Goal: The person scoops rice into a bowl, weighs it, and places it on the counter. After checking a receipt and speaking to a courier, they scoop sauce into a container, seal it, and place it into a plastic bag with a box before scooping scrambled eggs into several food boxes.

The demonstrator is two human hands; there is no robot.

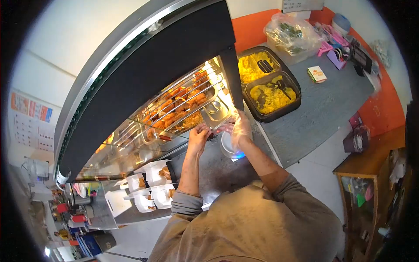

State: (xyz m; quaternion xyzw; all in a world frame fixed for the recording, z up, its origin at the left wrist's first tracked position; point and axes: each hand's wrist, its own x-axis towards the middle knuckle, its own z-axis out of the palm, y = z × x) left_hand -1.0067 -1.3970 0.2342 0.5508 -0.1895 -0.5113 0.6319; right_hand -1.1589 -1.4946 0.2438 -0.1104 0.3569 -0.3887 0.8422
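My left hand (199, 136) is bare, its fingers pinched together at the front edge of the lit food warmer (144, 65). Close to its right, my right hand (241, 127) wears a clear plastic glove, and its fingers point toward the left one. What lies between the fingertips is lost in glare. Just behind both hands is a lidded steel container (215, 110) inside the warmer. Pieces of fried chicken (168, 107) lie beside it behind metal rails. Below my right hand sits a round whitish device (228, 146) with a blue light, partly covered by the forearm.
Several white boxes with food (163, 196) stand on the dark counter to the left, near a white board (117, 202). At right, a black two-part pan (279, 94) holds yellow food. Behind it sits a plastic-covered tub (293, 37). A wooden cabinet (358, 168) stands lower right.
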